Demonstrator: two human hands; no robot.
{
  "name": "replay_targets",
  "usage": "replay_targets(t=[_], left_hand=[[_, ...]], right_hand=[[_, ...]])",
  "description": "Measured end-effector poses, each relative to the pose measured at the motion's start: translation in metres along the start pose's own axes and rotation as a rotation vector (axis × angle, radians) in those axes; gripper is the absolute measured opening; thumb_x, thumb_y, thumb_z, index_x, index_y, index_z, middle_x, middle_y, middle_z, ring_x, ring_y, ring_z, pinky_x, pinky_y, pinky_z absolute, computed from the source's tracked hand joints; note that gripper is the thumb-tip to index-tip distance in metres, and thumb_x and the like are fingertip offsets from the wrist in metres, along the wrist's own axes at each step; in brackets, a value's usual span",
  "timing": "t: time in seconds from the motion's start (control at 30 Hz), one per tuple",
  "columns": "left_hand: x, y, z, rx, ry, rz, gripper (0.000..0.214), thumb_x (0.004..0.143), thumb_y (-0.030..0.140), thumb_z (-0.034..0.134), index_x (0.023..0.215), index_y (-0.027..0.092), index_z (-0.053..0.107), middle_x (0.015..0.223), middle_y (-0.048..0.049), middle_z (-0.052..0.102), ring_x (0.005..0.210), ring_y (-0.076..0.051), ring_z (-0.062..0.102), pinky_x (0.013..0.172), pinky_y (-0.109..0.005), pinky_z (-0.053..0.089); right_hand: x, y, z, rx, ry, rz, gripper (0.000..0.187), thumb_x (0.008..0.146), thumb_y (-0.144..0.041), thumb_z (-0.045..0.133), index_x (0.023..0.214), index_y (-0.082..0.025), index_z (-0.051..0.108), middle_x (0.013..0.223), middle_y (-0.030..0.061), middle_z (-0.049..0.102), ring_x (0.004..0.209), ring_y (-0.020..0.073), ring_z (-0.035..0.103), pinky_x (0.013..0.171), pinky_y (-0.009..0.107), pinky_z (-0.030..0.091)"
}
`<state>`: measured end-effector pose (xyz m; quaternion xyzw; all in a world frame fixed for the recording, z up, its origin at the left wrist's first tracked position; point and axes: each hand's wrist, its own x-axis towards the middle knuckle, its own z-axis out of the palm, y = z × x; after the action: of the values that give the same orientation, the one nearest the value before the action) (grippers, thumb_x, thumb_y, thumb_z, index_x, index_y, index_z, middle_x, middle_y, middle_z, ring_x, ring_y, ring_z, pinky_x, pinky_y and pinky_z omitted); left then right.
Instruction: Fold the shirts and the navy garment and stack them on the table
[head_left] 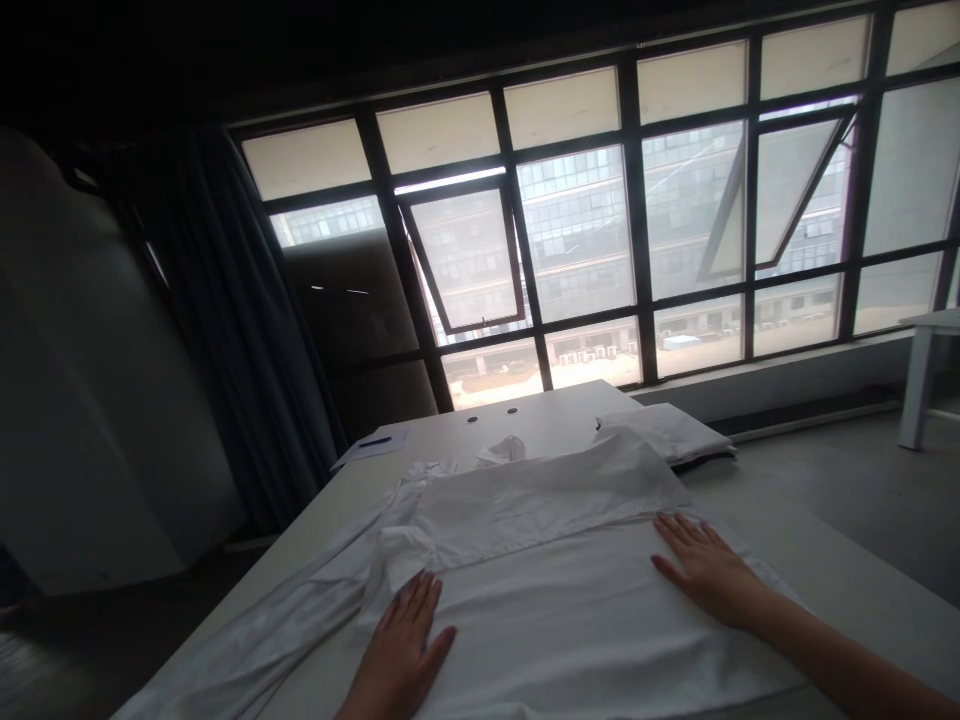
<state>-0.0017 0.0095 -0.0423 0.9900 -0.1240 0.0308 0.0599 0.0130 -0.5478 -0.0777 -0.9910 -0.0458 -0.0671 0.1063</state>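
A white long-sleeved shirt [555,600] lies spread over the table, its collar [502,450] toward the far end. One sleeve [277,610] trails down the left side to the near edge of the view. My left hand [409,640] rests flat on the shirt's left part, fingers stretched out and thumb apart. On the right part, my right hand [705,565] is pressed flat with its fingers spread. Neither hand grips the cloth. Small wrinkles run across the fabric between them.
The white table [547,405] has two round cable holes near its far end. Folded white cloth [675,435] lies at its right edge. A pen [375,442] rests on paper [390,447] at the left. Behind stand windows and a dark curtain [232,330]; another white table [919,370] is at far right.
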Motion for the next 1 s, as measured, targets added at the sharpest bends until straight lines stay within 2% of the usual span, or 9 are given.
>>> replay_targets(t=[0.13,0.23,0.3,0.4,0.53,0.67,0.73,0.83,1.0], left_hand=[[-0.009,0.002,-0.005,0.008,0.094,-0.028,0.068,0.095,0.062,0.048,0.152,0.025,0.049,0.163,-0.0057,0.038,0.151,-0.032,0.034,0.126,-0.051,0.026],[-0.014,0.013,-0.015,0.023,0.227,-0.039,0.042,0.095,0.048,0.051,0.127,0.027,0.07,0.145,-0.0087,0.06,0.137,-0.032,0.051,0.119,-0.049,0.037],[-0.017,0.023,-0.023,0.011,0.254,0.002,0.031,0.095,0.039,0.051,0.112,0.028,0.074,0.126,-0.0096,0.069,0.122,-0.032,0.06,0.11,-0.047,0.045],[-0.019,0.034,-0.028,-0.063,0.195,0.111,0.029,0.098,0.035,0.047,0.111,0.031,0.073,0.115,-0.0074,0.071,0.107,-0.027,0.066,0.1,-0.041,0.052],[-0.02,0.038,-0.017,-0.08,0.132,0.12,0.04,0.096,0.046,0.052,0.13,0.032,0.067,0.136,-0.0085,0.065,0.125,-0.03,0.059,0.11,-0.043,0.046],[-0.024,0.028,0.003,-0.058,0.045,0.055,0.074,0.088,0.071,0.055,0.147,0.028,0.055,0.157,-0.0121,0.047,0.146,-0.038,0.039,0.122,-0.053,0.034],[-0.027,0.023,0.007,-0.066,-0.038,0.05,0.092,0.082,0.08,0.055,0.156,0.026,0.043,0.166,-0.0109,0.031,0.153,-0.039,0.025,0.126,-0.055,0.024],[-0.03,0.022,0.001,-0.068,-0.174,0.052,0.113,0.073,0.087,0.06,0.162,0.027,0.024,0.17,-0.0064,0.011,0.157,-0.038,0.006,0.128,-0.056,0.013],[-0.033,0.029,-0.018,-0.048,-0.276,0.033,0.127,0.065,0.08,0.072,0.163,0.026,0.011,0.17,-0.0042,-0.003,0.157,-0.034,-0.006,0.128,-0.052,0.007]], right_hand=[[0.007,0.017,-0.01,-0.122,0.005,0.098,0.063,0.101,-0.049,0.031,0.153,-0.018,0.046,0.161,0.0126,0.04,0.149,0.0325,0.036,0.119,0.055,0.028],[0.016,-0.014,-0.02,-0.245,0.113,0.191,0.056,0.096,-0.029,0.038,0.144,-0.007,0.056,0.157,0.0235,0.044,0.144,0.042,0.04,0.113,0.063,0.03],[0.02,-0.058,-0.023,-0.24,0.177,0.133,0.057,0.089,-0.019,0.043,0.143,-0.005,0.056,0.158,0.0251,0.041,0.146,0.0433,0.036,0.115,0.063,0.027],[0.02,-0.148,-0.019,-0.003,0.082,-0.185,0.058,0.087,-0.023,0.048,0.143,-0.011,0.057,0.158,0.0186,0.044,0.147,0.0345,0.038,0.12,0.051,0.027],[0.011,-0.262,0.003,0.267,-0.025,-0.489,0.056,0.092,-0.036,0.05,0.144,-0.017,0.055,0.157,0.0151,0.047,0.146,0.0324,0.039,0.123,0.051,0.024],[0.003,-0.314,0.026,0.379,-0.093,-0.628,0.06,0.099,-0.048,0.044,0.152,-0.019,0.045,0.16,0.0141,0.043,0.15,0.0333,0.033,0.123,0.058,0.019],[0.002,-0.312,0.03,0.38,-0.122,-0.649,0.065,0.102,-0.054,0.038,0.157,-0.019,0.039,0.164,0.0139,0.036,0.153,0.034,0.027,0.124,0.06,0.015],[0.003,-0.279,0.024,0.339,-0.155,-0.62,0.07,0.102,-0.061,0.032,0.16,-0.021,0.032,0.167,0.0116,0.029,0.155,0.0325,0.019,0.126,0.057,0.01],[0.008,-0.166,0.003,0.164,-0.138,-0.308,0.08,0.1,-0.069,0.028,0.16,-0.018,0.032,0.168,0.0116,0.025,0.156,0.0307,0.019,0.127,0.052,0.009]])
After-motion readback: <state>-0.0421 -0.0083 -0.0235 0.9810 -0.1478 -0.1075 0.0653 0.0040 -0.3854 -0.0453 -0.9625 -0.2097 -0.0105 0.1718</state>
